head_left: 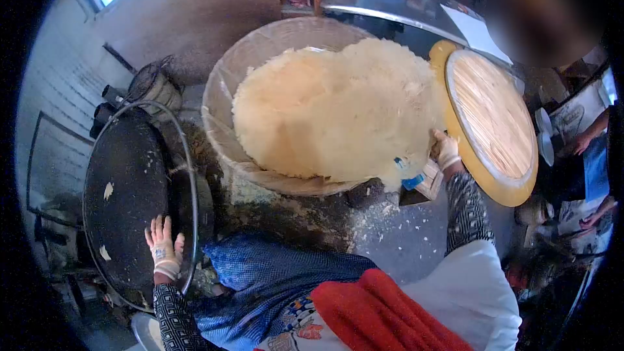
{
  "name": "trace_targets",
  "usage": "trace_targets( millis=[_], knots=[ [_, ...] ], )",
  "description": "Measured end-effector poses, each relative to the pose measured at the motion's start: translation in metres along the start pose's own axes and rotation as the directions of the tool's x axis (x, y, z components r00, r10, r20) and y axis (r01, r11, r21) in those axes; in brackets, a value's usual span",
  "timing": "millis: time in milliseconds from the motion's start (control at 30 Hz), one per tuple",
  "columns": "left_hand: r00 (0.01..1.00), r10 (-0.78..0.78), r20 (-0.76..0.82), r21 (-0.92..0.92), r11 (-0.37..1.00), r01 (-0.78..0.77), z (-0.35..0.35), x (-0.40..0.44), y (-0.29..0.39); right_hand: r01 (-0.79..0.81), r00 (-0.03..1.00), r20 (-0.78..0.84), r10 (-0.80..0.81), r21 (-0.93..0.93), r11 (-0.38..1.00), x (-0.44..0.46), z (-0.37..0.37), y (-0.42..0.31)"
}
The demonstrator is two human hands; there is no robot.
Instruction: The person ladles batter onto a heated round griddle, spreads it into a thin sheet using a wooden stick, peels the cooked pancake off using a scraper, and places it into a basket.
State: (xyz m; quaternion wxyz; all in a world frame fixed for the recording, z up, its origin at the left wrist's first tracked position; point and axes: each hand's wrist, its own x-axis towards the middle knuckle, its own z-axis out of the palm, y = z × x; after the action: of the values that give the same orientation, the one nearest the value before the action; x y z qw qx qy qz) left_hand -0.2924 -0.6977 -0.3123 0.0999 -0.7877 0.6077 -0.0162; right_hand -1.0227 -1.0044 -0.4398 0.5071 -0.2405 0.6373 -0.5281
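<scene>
A large round thin flatbread (pixel 390 104) hangs partly over a wide basket lined with clear plastic (pixel 218 101), overlapping a stack of similar flatbreads (pixel 273 104). My right hand (pixel 446 149), in a pale glove with bare fingertips, pinches the near right edge of the thin sheet. My left hand (pixel 165 244), gloved the same way, is spread with fingers apart over the near right part of a round black griddle (pixel 123 188). A few light scraps lie on the griddle. Nothing shows in my left hand.
A metal ring (pixel 194 208) curves around the griddle. Right of the basket is a yellow round board with a ribbed pale pad (pixel 494 114). Behind stands a metal counter (pixel 390 0). A box (pixel 429 182) lies below my right hand. Other people's arms show far right.
</scene>
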Motion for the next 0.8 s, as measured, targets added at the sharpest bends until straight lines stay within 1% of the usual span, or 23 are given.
trace_targets(
  millis=[33,67,100,133,167,200,233,267,300,333,367,400,433,467,500,533,567,600,667,733,767,800],
  knots=[
    [0.999,-0.028,0.015,0.019,0.999,0.028,0.004,-0.003,-0.001,0.056,0.998,-0.015,-0.056,0.002,0.998,-0.003,-0.019,0.017],
    [0.999,-0.013,-0.048,0.045,0.999,0.015,0.014,-0.010,-0.006,0.190,0.960,-0.227,-0.166,0.084,0.978,-0.010,-0.027,0.036],
    [0.998,0.025,-0.066,0.005,1.000,-0.025,0.010,-0.008,-0.002,0.326,0.874,-0.424,-0.240,0.143,0.935,-0.022,-0.026,0.058],
    [0.996,0.041,-0.077,-0.025,0.999,-0.043,0.000,-0.016,0.006,0.287,0.928,-0.301,-0.222,0.195,0.938,-0.061,-0.026,0.065],
    [0.996,0.028,-0.081,-0.046,0.998,-0.032,-0.013,-0.033,0.015,0.122,0.956,-0.281,-0.086,0.111,0.986,-0.089,-0.027,0.079],
    [0.998,-0.013,-0.058,-0.074,0.997,0.008,-0.025,-0.049,0.026,0.217,0.962,-0.117,-0.248,-0.230,0.949,-0.101,-0.034,0.116],
    [0.998,-0.058,-0.037,-0.103,0.993,0.054,-0.032,-0.053,0.041,0.355,0.910,0.064,-0.409,-0.628,0.692,-0.131,-0.028,0.140],
    [0.995,-0.096,0.032,-0.080,0.992,0.098,-0.040,-0.057,0.053,0.468,0.854,0.277,-0.440,-0.778,0.419,-0.154,-0.033,0.186],
    [0.994,-0.108,0.011,-0.043,0.993,0.109,-0.026,-0.072,0.051,0.493,0.870,0.429,-0.243,-0.749,0.442,-0.167,-0.036,0.229],
    [0.987,-0.130,0.097,-0.108,0.984,0.140,-0.050,-0.072,0.066,0.500,0.831,0.555,-0.031,-0.722,0.477,-0.182,-0.034,0.265],
    [0.993,-0.103,0.062,-0.066,0.992,0.107,-0.036,-0.085,0.059,0.534,0.737,0.657,0.159,-0.710,0.459,-0.189,-0.015,0.272],
    [0.992,-0.126,-0.007,-0.029,0.992,0.126,-0.028,-0.094,0.060,0.599,0.627,0.727,0.280,-0.679,0.425,-0.186,0.010,0.269],
    [0.989,-0.148,-0.025,-0.038,0.988,0.147,-0.030,-0.095,0.058,0.661,0.544,0.768,0.338,-0.640,0.391,-0.182,0.033,0.261],
    [0.975,-0.221,-0.035,-0.042,0.975,0.220,-0.027,-0.096,0.052,0.715,0.490,0.795,0.357,-0.601,0.358,-0.175,0.055,0.252],
    [0.958,-0.283,-0.047,-0.056,0.958,0.280,-0.023,-0.093,0.045,0.759,0.460,0.817,0.347,-0.565,0.324,-0.166,0.074,0.240],
    [0.936,-0.346,-0.060,-0.080,0.937,0.341,-0.024,-0.089,0.035,0.792,0.454,0.830,0.324,-0.543,0.281,-0.158,0.090,0.230],
    [0.901,-0.424,-0.097,-0.121,0.903,0.412,-0.001,-0.124,-0.006,0.832,0.457,0.846,0.275,-0.516,0.202,-0.173,0.102,0.224],
    [0.878,-0.459,-0.138,-0.112,0.888,0.446,0.014,-0.152,-0.044,0.843,0.482,0.845,0.230,-0.519,0.142,-0.193,0.107,0.221],
    [0.829,-0.515,-0.218,-0.092,0.857,0.508,0.030,-0.143,-0.078,0.849,0.516,0.842,0.155,-0.527,0.039,-0.194,0.117,0.212],
    [0.772,-0.545,-0.327,-0.086,0.831,0.550,0.036,-0.112,-0.094,0.846,0.527,0.830,0.182,-0.533,-0.021,-0.188,0.120,0.216],
    [0.787,-0.572,-0.230,-0.090,0.818,0.568,0.022,-0.083,-0.087,0.853,0.512,0.827,0.234,-0.522,-0.018,-0.185,0.121,0.226],
    [0.897,-0.439,-0.046,-0.293,0.865,0.408,-0.019,-0.059,-0.075,0.859,0.494,0.821,0.285,-0.512,-0.014,-0.179,0.120,0.236]
  ],
)
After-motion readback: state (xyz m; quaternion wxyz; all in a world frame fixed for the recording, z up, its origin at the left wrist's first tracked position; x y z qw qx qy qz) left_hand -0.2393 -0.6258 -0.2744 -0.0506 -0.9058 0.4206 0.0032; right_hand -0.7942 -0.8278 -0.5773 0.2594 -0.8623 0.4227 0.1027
